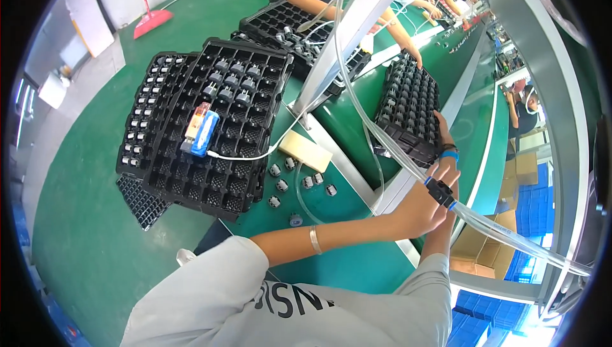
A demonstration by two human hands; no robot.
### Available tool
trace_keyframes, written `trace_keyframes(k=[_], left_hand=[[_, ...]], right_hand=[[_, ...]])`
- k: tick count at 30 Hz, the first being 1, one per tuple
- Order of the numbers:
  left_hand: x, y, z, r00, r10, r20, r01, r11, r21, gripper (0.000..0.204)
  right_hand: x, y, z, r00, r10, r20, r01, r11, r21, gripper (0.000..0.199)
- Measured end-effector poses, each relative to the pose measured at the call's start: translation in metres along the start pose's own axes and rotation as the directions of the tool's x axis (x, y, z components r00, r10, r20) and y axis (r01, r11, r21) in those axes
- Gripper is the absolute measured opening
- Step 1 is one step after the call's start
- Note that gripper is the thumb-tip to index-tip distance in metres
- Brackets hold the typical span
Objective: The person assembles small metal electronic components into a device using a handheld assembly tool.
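My right hand (444,131) grips the near right edge of a black compartment tray (408,101) filled with small dark parts. A blue band (450,154) circles my right wrist. My left hand (423,205) reaches across to my right wrist, its visible fingers spread apart. A clear hose with a black connector (440,192) passes in front of that hand and hides part of it. At the tray's far end, a co-worker's hand (414,55) touches the rim. Several small grey-white parts (308,182) lie loose on the green table beside a pale yellow block (305,151).
Left of me, stacked black trays (242,168) carry dark plug-like parts and a blue-wrapped device (204,133) with a white cable. A metal post (350,35) rises between the work areas. Cardboard boxes (488,251) and blue crates (532,203) stand at right. A red broom (153,22) leans behind.
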State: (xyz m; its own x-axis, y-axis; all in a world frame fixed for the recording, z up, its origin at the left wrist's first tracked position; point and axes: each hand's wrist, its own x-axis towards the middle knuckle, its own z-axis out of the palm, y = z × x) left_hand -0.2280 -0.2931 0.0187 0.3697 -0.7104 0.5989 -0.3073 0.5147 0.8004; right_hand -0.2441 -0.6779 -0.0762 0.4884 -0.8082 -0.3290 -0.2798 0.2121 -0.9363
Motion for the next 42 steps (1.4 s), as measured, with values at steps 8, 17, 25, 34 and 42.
trace_keyframes(k=[8,17,25,34,42], left_hand=[[-0.076,0.033,-0.064,0.954,-0.107,0.279,0.059,0.983,0.175,0.066],[-0.138,0.082,-0.174,0.760,-0.498,0.417,0.538,0.843,0.026,0.054],[-0.151,0.125,-0.238,0.782,-0.598,0.175,0.597,0.800,0.066,0.048],[-0.140,0.141,-0.293,0.899,-0.399,-0.181,0.438,0.804,0.402,0.029],[-0.154,0.145,-0.324,0.947,-0.170,-0.272,0.246,0.930,0.274,0.011]], right_hand=[[0.009,-0.021,0.035,0.995,0.061,0.083,-0.073,0.987,0.145,0.035],[0.105,0.017,0.017,0.993,-0.105,-0.059,0.120,0.904,0.410,0.044],[0.061,-0.001,0.053,0.997,-0.037,0.071,0.011,0.945,0.326,0.055],[0.045,-0.003,0.006,0.912,-0.050,-0.406,0.177,0.943,0.283,0.062],[-0.316,0.014,0.131,0.777,-0.626,-0.073,0.579,0.664,0.473,0.022]])
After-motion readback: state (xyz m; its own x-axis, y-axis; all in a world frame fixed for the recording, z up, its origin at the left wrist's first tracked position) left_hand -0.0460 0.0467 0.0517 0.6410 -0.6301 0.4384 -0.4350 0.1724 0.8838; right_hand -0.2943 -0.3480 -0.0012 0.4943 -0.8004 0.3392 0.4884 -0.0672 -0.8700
